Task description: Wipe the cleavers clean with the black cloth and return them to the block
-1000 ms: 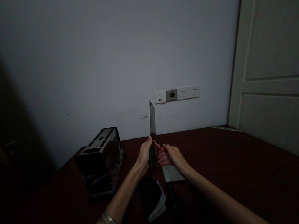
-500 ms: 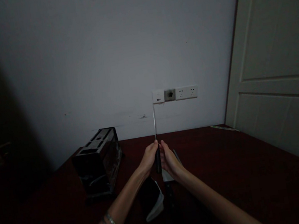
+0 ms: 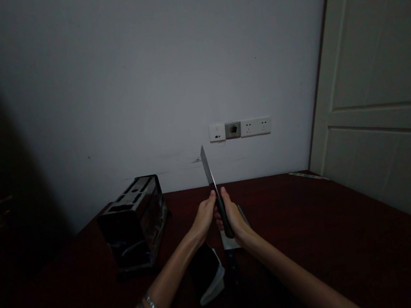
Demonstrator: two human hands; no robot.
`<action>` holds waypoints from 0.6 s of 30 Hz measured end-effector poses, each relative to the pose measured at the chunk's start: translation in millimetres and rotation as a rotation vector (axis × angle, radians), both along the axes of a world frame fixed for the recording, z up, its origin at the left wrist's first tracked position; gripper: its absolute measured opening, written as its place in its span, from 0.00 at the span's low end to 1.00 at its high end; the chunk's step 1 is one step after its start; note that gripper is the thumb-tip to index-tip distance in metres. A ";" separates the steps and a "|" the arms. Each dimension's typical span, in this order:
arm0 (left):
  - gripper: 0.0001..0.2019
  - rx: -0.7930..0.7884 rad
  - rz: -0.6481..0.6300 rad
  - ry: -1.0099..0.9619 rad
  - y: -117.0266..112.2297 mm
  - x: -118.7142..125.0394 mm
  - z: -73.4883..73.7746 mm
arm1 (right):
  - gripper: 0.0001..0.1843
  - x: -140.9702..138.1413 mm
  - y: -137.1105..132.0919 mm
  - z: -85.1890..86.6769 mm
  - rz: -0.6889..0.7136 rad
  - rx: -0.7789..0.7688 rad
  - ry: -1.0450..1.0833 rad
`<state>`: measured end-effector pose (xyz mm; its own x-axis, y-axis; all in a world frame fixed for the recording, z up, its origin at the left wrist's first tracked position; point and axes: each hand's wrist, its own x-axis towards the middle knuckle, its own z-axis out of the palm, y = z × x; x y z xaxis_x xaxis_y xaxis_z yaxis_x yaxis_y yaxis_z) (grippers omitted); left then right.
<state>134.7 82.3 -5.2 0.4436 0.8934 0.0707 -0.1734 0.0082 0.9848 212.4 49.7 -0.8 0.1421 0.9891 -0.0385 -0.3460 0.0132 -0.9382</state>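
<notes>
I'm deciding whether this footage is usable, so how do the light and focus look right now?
Head view: dim overall, wall palest, table sinking almost to black; head view: far left dark and blurry; head view: knife fairly sharp, thin glint low on its blade; head view: pale streaks on the block, glare or wrapping, can't tell.

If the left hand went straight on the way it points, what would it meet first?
Likely the knife, right by the left hand, then perhaps the right hand; depth is unclear.
</notes>
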 end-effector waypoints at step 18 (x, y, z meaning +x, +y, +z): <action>0.22 -0.118 -0.186 -0.254 -2.5 -8.7 -0.6 | 0.30 17.8 5.9 9.9 0.073 0.045 0.050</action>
<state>126.0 79.8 -5.8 0.5816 0.8072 0.1005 -0.3979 0.1746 0.9006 230.2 55.6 9.1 0.0684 0.9977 0.0013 -0.3944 0.0282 -0.9185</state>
